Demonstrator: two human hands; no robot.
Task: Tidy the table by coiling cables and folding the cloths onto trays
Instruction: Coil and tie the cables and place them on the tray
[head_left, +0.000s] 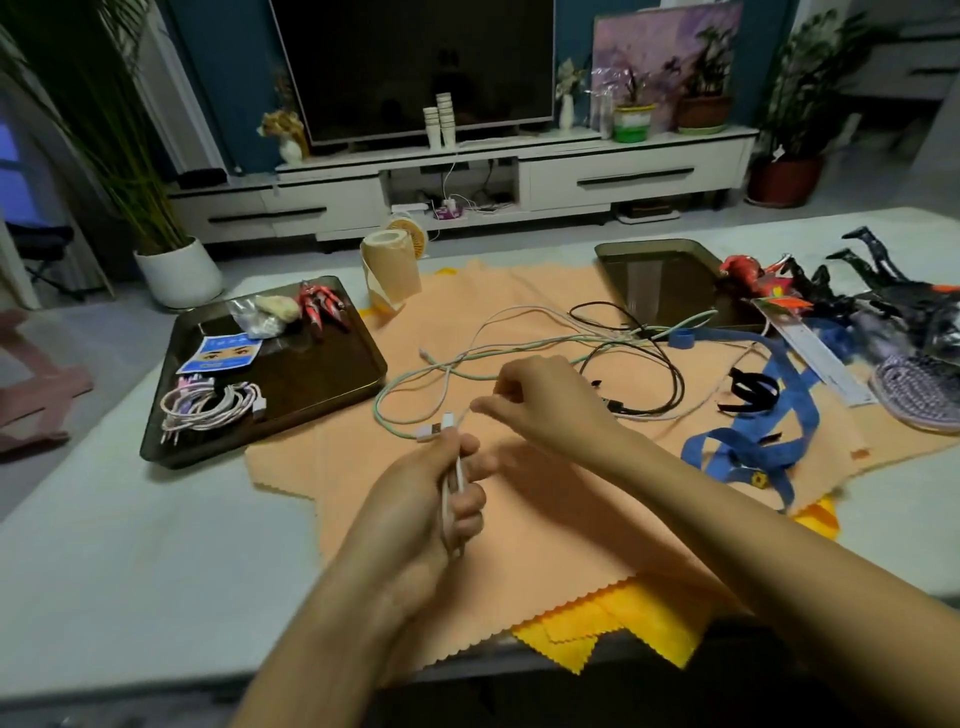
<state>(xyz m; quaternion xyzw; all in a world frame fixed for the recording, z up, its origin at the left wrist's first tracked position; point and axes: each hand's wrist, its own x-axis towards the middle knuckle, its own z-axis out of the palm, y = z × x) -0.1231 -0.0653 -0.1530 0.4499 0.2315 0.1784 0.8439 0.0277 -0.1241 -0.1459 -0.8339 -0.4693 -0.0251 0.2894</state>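
**A:** Where is the cable at this moment?

**B:** The pale cable (377, 408) lies in loose loops on the orange cloth (545, 519), in the middle of the table (130, 545). Its two plug ends (435, 429) are together just above the left grip (441, 499), which is clenched around a few folded strands. The right grip (540, 400) pinches one strand just beside the plugs.

**A:** What could go wrong from here, in your opinion?

**B:** The far part of the pale cable crosses the black cable (679, 376) near the right tray (670, 291). If the person pulls in the next turn, I think the black one may come along, or a knot may form.

**A:** And the cloths?

**B:** The cable lies directly on the orange cloth. A strong pull could wrinkle it and could also shift the yellow cloth (597, 629) below, which reaches the near edge of the table.

**A:** Is the coil itself safe?

**B:** Not fully, I judge. The left grip has only a few strands. If its fingers loosen while the right grip brings a new loop, the coil can spring open. The blue strap (748, 441) is also near the loops and could catch.

**A:** Where should it go afterwards?

**B:** Probably onto the left tray (322, 374), beside the coiled bundle (208, 410) that lies there.
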